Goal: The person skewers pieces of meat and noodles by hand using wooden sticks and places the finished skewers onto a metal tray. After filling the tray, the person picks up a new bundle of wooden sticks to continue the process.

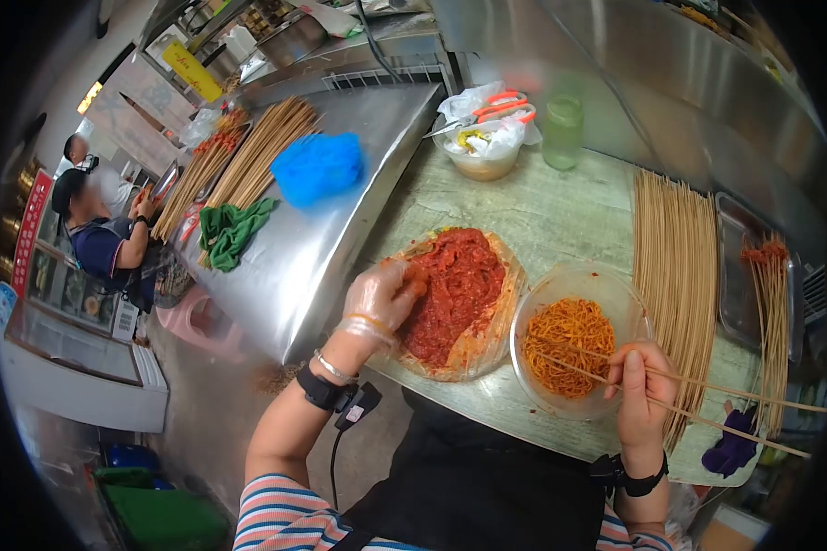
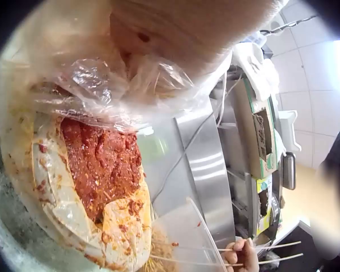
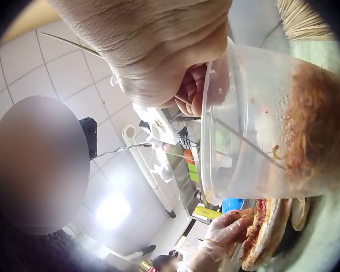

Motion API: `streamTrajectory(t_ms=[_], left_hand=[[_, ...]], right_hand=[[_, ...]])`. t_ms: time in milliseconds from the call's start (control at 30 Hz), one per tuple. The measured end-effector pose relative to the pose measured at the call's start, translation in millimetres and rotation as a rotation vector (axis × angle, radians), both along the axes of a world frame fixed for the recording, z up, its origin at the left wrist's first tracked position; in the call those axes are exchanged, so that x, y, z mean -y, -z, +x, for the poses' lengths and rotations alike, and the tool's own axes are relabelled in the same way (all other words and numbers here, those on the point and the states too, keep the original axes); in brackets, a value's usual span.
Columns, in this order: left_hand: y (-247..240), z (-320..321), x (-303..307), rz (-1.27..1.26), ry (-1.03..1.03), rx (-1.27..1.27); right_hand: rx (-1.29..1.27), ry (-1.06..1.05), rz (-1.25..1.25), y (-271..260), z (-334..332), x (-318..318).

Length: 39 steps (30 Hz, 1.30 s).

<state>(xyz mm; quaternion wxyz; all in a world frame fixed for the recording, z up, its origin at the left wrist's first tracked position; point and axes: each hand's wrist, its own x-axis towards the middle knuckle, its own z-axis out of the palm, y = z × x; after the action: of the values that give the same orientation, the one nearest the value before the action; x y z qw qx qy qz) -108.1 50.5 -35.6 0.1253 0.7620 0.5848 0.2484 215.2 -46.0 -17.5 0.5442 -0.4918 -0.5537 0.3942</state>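
Sticks [image 1: 735, 389] gripped in our right hand [image 1: 643, 395] needed, we judged, steady tips among strands [image 1: 570, 321]; whether our left hand [image 1: 377, 301] pinched meat [image 1: 459, 285], we couldn't tell.

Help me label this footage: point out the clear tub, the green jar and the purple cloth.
Clear tub [image 3: 246, 170]: right wrist view, on its side wall.
Green jar [image 1: 562, 134]: head view, middle of its side.
Purple cloth [image 1: 730, 444]: head view, its middle.

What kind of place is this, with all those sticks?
Probably a small food kitchen: there's red marinated meat, a round clear plastic tub of orange shreds and long rows of thin wooden skewers.
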Motion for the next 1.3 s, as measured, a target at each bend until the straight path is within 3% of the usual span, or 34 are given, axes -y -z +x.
streamTrajectory(t_ms=[267,467,567,600,700,933,1033,1233,1300], left_hand=[[-1,32,11,-0.066,-0.087,-0.274],[10,22,-4,-0.108,-0.15,-0.329],[10,8,-6,-0.205,-0.111,-0.066],[7,6,-6,-0.233,-0.089,0.088],[-11,7,0,-0.627,-0.183,0.723],[-17,12,6,-0.628,-0.18,1.288],[-4,1,4,-0.613,-0.019,1.172],[2,6,4,-0.622,-0.138,1.404],[-2,6,10,-0.578,-0.102,1.184]], right_hand=[[0.018,0.003,0.015,0,1,0],[0.009,0.0,0.026,1,1,1],[0.019,-0.004,0.046,0,1,0],[0.022,-0.004,0.045,0,1,0],[0.029,-0.004,0.041,-1,2,0],[0.027,-0.001,0.023,-2,1,0],[0.018,0.0,0.019,-2,0,0],[0.006,0.001,0.001,0,1,1],[0.003,0.0,-0.007,0,0,1]])
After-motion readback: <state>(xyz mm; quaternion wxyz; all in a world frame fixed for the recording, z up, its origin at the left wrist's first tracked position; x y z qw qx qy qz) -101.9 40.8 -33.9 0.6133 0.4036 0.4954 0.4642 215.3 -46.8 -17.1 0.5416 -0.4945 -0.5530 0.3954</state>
